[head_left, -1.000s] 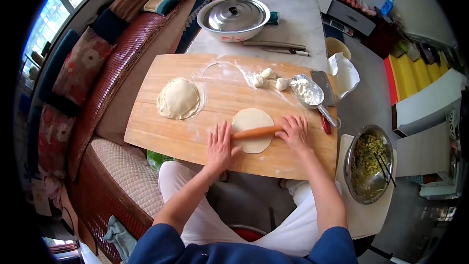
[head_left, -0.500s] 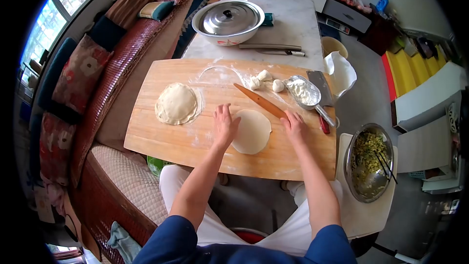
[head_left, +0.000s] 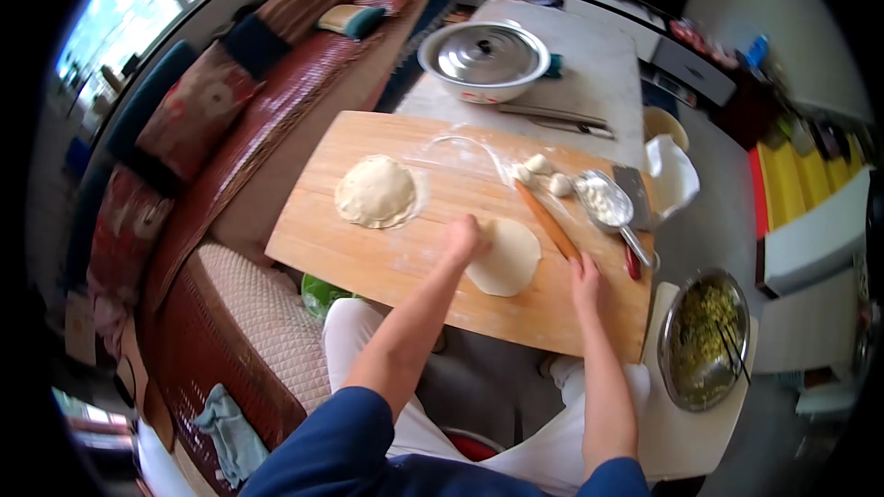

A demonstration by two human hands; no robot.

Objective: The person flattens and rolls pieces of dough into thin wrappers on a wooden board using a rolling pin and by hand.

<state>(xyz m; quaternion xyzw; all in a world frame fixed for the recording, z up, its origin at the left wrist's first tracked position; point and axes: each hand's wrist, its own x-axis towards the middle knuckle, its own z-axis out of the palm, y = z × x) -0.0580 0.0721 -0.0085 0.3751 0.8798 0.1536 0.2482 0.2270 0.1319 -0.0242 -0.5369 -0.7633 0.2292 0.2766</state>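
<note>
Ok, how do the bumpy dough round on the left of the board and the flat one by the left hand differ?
The bumpy dough round is domed and uneven on top; the flat dough round is thin and smooth.
The bumpy round has a wavy rim, while the flat round's edge is more even.
The left hand is at the flat round; no hand is near the bumpy one.
Both are pale, roughly circular and on the wooden board.
</note>
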